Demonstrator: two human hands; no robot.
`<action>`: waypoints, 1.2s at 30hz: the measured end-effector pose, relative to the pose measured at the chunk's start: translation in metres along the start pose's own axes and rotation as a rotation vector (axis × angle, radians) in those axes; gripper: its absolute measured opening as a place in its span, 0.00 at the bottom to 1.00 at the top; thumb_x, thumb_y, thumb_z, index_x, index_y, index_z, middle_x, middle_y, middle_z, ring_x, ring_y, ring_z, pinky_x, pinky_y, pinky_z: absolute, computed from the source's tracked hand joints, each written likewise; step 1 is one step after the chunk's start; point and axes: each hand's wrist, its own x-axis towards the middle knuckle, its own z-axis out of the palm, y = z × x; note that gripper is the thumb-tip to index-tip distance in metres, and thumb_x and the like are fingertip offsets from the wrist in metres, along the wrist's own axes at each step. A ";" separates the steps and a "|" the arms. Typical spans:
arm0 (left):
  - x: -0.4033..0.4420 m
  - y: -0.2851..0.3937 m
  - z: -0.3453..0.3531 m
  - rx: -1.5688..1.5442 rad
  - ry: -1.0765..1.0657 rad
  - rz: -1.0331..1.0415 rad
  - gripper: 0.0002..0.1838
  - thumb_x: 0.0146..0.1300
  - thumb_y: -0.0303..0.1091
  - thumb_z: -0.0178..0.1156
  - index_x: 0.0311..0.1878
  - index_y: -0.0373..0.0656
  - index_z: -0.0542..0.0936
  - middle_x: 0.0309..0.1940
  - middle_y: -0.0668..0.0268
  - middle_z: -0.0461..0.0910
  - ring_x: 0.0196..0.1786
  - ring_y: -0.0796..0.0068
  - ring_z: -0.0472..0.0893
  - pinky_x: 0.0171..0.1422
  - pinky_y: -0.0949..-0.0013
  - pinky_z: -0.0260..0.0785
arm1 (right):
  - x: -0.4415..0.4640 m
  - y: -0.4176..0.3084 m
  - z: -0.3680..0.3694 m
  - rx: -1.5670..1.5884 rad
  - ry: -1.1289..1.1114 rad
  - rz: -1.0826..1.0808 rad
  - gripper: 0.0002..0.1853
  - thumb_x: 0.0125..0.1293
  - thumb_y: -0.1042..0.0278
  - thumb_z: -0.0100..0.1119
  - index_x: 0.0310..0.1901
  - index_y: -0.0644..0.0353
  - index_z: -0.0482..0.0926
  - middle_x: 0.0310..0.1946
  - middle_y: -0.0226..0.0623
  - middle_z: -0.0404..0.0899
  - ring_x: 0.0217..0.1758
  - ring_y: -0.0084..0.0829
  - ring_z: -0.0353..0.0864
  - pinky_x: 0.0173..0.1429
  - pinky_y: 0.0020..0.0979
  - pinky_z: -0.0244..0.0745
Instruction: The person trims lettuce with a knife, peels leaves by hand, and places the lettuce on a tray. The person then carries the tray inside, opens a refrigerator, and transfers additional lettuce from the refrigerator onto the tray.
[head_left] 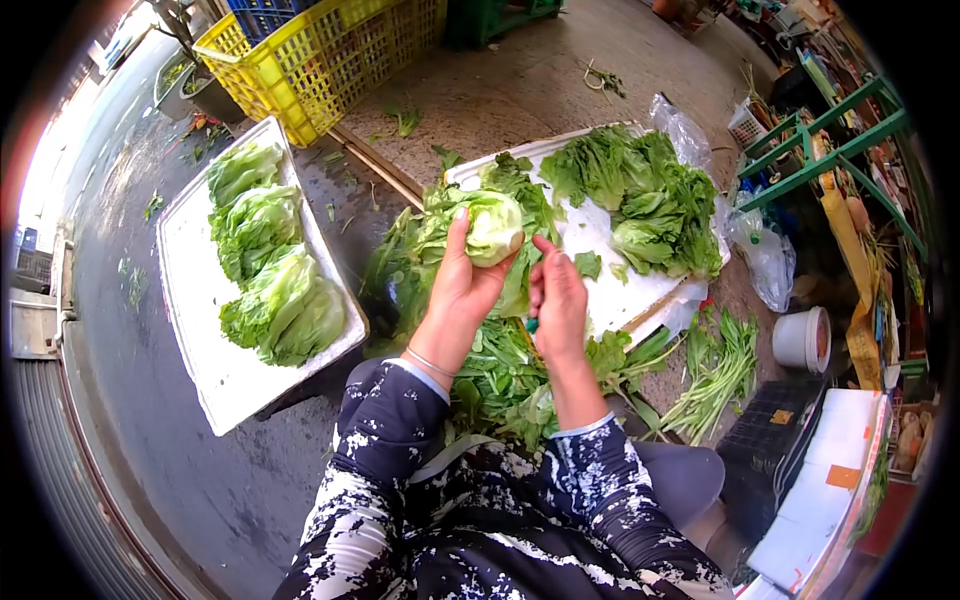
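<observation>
Pale-green, leafy lettuce head (490, 222), gripped in left hand (462, 285) above loose green leaves (495, 365), right of a shallow white foam tray (190, 330) bearing lettuces (282, 305). Just beside its stem end, right hand (562, 295), curled around a small, mostly hidden green object (531, 325).

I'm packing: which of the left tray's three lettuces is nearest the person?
The bottom lettuce, at the near end; the middle lettuce and top lettuce lie beyond.

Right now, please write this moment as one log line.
left hand: holds lettuce head; right hand: near it, holding mostly hidden green object; left tray: three lettuces; right tray: leafy greens
</observation>
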 end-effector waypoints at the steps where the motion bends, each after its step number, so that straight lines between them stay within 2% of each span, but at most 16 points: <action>1: 0.002 -0.001 0.000 -0.047 -0.005 -0.005 0.23 0.59 0.46 0.55 0.53 0.42 0.68 0.49 0.59 0.73 0.51 0.63 0.73 0.59 0.54 0.65 | -0.005 0.003 0.009 0.030 -0.021 -0.017 0.25 0.67 0.52 0.42 0.57 0.64 0.64 0.24 0.23 0.66 0.21 0.11 0.58 0.20 0.12 0.53; 2: 0.003 -0.002 -0.001 -0.095 -0.011 -0.012 0.24 0.60 0.47 0.54 0.53 0.42 0.68 0.49 0.59 0.73 0.51 0.63 0.73 0.59 0.55 0.66 | -0.007 0.008 0.013 0.043 -0.080 -0.067 0.27 0.68 0.54 0.42 0.61 0.65 0.58 0.26 0.22 0.65 0.21 0.11 0.56 0.20 0.12 0.51; 4: -0.002 -0.004 0.003 -0.127 -0.025 -0.063 0.24 0.60 0.48 0.54 0.53 0.41 0.68 0.49 0.59 0.73 0.51 0.63 0.73 0.58 0.57 0.66 | -0.007 0.008 0.024 0.007 -0.101 -0.193 0.27 0.67 0.62 0.47 0.63 0.66 0.56 0.41 0.29 0.69 0.38 0.15 0.65 0.43 0.17 0.59; 5: -0.003 -0.004 0.005 -0.158 -0.040 -0.112 0.24 0.60 0.49 0.53 0.53 0.41 0.69 0.49 0.59 0.73 0.51 0.63 0.73 0.58 0.59 0.67 | -0.007 0.006 0.028 -0.025 -0.103 -0.236 0.27 0.66 0.65 0.48 0.63 0.65 0.55 0.51 0.36 0.71 0.51 0.20 0.68 0.58 0.23 0.60; 13: 0.004 -0.007 0.001 -0.164 -0.031 -0.062 0.23 0.60 0.48 0.53 0.52 0.42 0.70 0.47 0.60 0.74 0.48 0.64 0.74 0.56 0.62 0.68 | 0.004 0.007 0.032 -0.036 -0.106 -0.215 0.25 0.65 0.67 0.50 0.61 0.66 0.58 0.51 0.37 0.72 0.52 0.20 0.69 0.56 0.22 0.62; 15: 0.005 -0.010 0.000 -0.128 -0.031 -0.052 0.22 0.60 0.47 0.53 0.51 0.42 0.71 0.46 0.61 0.75 0.48 0.65 0.75 0.56 0.63 0.68 | 0.005 0.014 0.036 -0.246 0.054 -0.403 0.23 0.64 0.69 0.50 0.59 0.68 0.62 0.44 0.33 0.75 0.40 0.16 0.70 0.46 0.19 0.66; 19: 0.007 -0.010 -0.002 -0.138 -0.058 -0.024 0.21 0.61 0.47 0.53 0.50 0.42 0.71 0.47 0.62 0.75 0.49 0.66 0.74 0.56 0.65 0.68 | 0.010 0.027 0.035 -0.233 0.109 -0.415 0.22 0.65 0.69 0.50 0.59 0.68 0.63 0.46 0.36 0.74 0.41 0.15 0.69 0.46 0.17 0.66; 21: 0.005 -0.007 -0.001 -0.153 -0.043 -0.021 0.21 0.60 0.46 0.54 0.51 0.42 0.70 0.48 0.61 0.74 0.50 0.66 0.74 0.56 0.64 0.68 | 0.013 0.031 0.029 -0.023 0.053 -0.227 0.20 0.66 0.67 0.47 0.57 0.65 0.66 0.49 0.41 0.74 0.47 0.22 0.73 0.51 0.22 0.67; 23: 0.005 -0.005 0.002 -0.107 -0.024 -0.020 0.21 0.60 0.45 0.55 0.52 0.42 0.69 0.48 0.62 0.74 0.50 0.66 0.74 0.58 0.62 0.66 | 0.011 0.025 0.019 0.082 0.071 -0.105 0.18 0.66 0.65 0.46 0.56 0.60 0.69 0.35 0.31 0.77 0.34 0.17 0.73 0.38 0.18 0.70; 25: 0.004 0.001 0.002 -0.066 -0.019 0.006 0.22 0.59 0.44 0.56 0.52 0.41 0.69 0.48 0.61 0.74 0.50 0.66 0.74 0.59 0.60 0.64 | 0.012 0.013 0.004 0.660 -0.139 0.115 0.16 0.67 0.61 0.45 0.55 0.54 0.70 0.20 0.22 0.65 0.21 0.12 0.62 0.21 0.16 0.60; 26: 0.003 0.005 0.002 0.014 -0.040 0.011 0.22 0.58 0.43 0.57 0.51 0.41 0.69 0.48 0.61 0.75 0.50 0.66 0.74 0.59 0.60 0.64 | 0.016 0.011 0.003 0.599 0.061 0.156 0.17 0.67 0.57 0.44 0.55 0.51 0.68 0.16 0.19 0.53 0.15 0.12 0.53 0.14 0.17 0.48; 27: 0.002 0.010 0.001 0.096 -0.060 0.015 0.22 0.58 0.42 0.58 0.51 0.41 0.69 0.47 0.61 0.75 0.50 0.66 0.75 0.59 0.60 0.64 | 0.020 0.014 -0.003 0.598 0.059 0.155 0.17 0.67 0.57 0.44 0.55 0.51 0.68 0.16 0.19 0.53 0.15 0.12 0.53 0.14 0.17 0.48; 29: -0.006 0.017 0.004 0.114 -0.086 0.004 0.21 0.57 0.38 0.59 0.51 0.40 0.69 0.47 0.61 0.75 0.49 0.66 0.75 0.58 0.60 0.66 | 0.030 0.029 -0.024 0.470 0.307 0.247 0.19 0.66 0.54 0.45 0.55 0.51 0.67 0.16 0.21 0.55 0.14 0.13 0.53 0.14 0.15 0.48; 33: -0.016 0.022 0.006 0.297 -0.139 0.056 0.21 0.54 0.27 0.59 0.53 0.38 0.69 0.47 0.62 0.75 0.49 0.68 0.75 0.56 0.62 0.67 | 0.015 0.022 -0.020 0.275 0.104 0.302 0.23 0.62 0.52 0.52 0.53 0.59 0.68 0.23 0.24 0.69 0.18 0.14 0.61 0.16 0.15 0.51; 34: -0.017 0.023 0.005 0.384 -0.173 0.049 0.22 0.53 0.25 0.59 0.52 0.38 0.69 0.46 0.62 0.75 0.49 0.69 0.75 0.55 0.63 0.67 | 0.011 0.008 -0.007 0.254 0.098 0.263 0.21 0.61 0.56 0.55 0.50 0.63 0.69 0.24 0.26 0.70 0.19 0.14 0.61 0.16 0.14 0.50; 36: -0.019 0.025 0.007 0.481 -0.233 0.033 0.21 0.50 0.21 0.59 0.50 0.37 0.70 0.45 0.63 0.75 0.48 0.70 0.75 0.54 0.66 0.68 | 0.017 0.016 -0.011 0.183 0.051 0.217 0.19 0.59 0.59 0.58 0.47 0.63 0.71 0.23 0.25 0.69 0.20 0.14 0.63 0.16 0.14 0.51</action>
